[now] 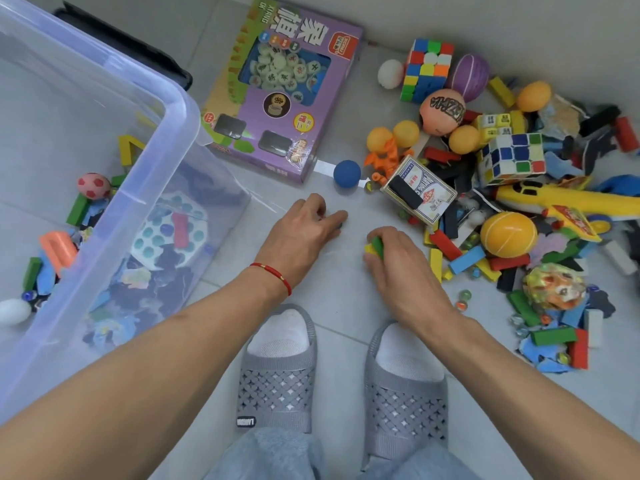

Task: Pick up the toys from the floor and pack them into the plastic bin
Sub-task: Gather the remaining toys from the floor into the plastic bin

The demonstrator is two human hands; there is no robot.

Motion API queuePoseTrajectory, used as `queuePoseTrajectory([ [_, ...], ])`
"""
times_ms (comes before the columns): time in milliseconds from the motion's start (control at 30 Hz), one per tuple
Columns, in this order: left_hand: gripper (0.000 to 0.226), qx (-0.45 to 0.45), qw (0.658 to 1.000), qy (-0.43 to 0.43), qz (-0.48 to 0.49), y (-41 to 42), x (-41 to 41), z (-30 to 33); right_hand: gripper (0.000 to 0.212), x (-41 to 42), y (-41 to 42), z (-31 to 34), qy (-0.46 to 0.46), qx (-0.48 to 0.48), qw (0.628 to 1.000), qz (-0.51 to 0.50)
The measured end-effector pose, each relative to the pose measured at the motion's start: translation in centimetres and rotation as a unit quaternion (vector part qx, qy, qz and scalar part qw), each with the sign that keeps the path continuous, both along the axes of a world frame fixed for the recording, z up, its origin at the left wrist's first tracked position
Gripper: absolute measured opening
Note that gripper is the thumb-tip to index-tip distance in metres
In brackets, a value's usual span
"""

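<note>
A clear plastic bin [173, 109] stands at the left and holds blocks, foam pieces and a small red-and-white ball [93, 184]. My left hand [304, 226] is low on the tiled floor, fingers curled round something small and dark that is mostly hidden. My right hand [398, 261] grips green and yellow blocks [375, 247] just above the floor. A heap of toys lies to the right: an orange ball [508, 234], two puzzle cubes [512, 157], a card box [420, 192], a yellow toy plane [561, 199] and several coloured blocks.
A purple chess-set box [287, 91] lies on the floor beyond my hands, with a blue ball [347, 173] beside it. My feet in grey slippers [277, 372] stand below my hands. A dark flat object [138, 50] sits behind the bin.
</note>
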State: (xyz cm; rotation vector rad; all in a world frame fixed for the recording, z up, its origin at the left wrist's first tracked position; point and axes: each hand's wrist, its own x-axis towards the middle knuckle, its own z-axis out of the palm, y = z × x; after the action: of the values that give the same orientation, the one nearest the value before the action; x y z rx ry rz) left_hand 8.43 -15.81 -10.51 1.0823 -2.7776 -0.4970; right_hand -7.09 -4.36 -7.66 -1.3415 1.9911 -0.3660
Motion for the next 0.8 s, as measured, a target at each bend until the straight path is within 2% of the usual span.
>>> queuePoseTrajectory([
  [100, 0.018, -0.015, 1.0, 0.011, -0.007, 0.1, 0.3, -0.4, 0.019, -1.0, 0.8, 1.5, -0.054, -0.049, 0.995, -0.067],
  [233, 0.01, 0.003, 0.998, 0.042, 0.043, 0.6, 0.3, -0.4, 0.025, -3.0, -0.3, 2.3, 0.064, -0.151, 0.982, -0.091],
  [333, 0.014, 0.077, 0.984, 0.075, 0.144, 1.4, 0.0, 0.9, 0.042, -4.3, -2.4, 2.1, 0.178, -0.147, 0.972, -0.042],
  [400, 0.014, 0.177, 0.944, 0.114, 0.256, 2.6, -0.4, 2.6, 0.042, -4.7, -3.7, 2.3, 0.228, -0.124, 0.966, -0.008],
  [500, 0.011, 0.365, 0.816, 0.217, 0.392, 4.4, -1.3, 5.2, 0.031, -5.4, -4.7, 2.6, 0.242, -0.096, 0.965, 0.021],
  [567, 0.012, 0.456, 0.726, 0.276, 0.435, 5.3, -1.4, 7.2, 0.024, -5.3, -4.8, 3.3, 0.158, -0.079, 0.984, -0.001],
  [600, 0.014, 0.501, 0.678, 0.304, 0.444, 5.6, -1.3, 8.6, 0.02, -4.9, -4.7, 4.2, 0.069, -0.059, 0.995, -0.042],
  [633, 0.016, 0.541, 0.63, 0.332, 0.448, 5.9, -1.1, 10.2, 0.018, -4.2, -4.8, 5.6, -0.058, -0.031, 0.993, -0.101],
  [667, 0.018, 0.575, 0.581, 0.362, 0.448, 6.1, -0.8, 12.0, 0.016, -3.4, -4.9, 7.4, -0.208, 0.001, 0.964, -0.166],
  [700, 0.02, 0.599, 0.537, 0.39, 0.448, 6.3, -0.3, 14.0, 0.015, -2.6, -5.1, 9.5, -0.34, 0.035, 0.914, -0.217],
  [733, 0.022, 0.612, 0.505, 0.414, 0.446, 6.4, 0.5, 16.1, 0.014, -1.8, -5.3, 11.7, -0.434, 0.062, 0.867, -0.236],
  [767, 0.022, 0.612, 0.492, 0.436, 0.439, 6.7, 1.6, 18.2, 0.016, -0.9, -5.6, 14.0, -0.495, 0.082, 0.836, -0.221],
  [800, 0.021, 0.601, 0.495, 0.455, 0.432, 6.9, 2.9, 20.3, 0.019, 0.1, -6.1, 16.3, -0.538, 0.094, 0.816, -0.187],
])
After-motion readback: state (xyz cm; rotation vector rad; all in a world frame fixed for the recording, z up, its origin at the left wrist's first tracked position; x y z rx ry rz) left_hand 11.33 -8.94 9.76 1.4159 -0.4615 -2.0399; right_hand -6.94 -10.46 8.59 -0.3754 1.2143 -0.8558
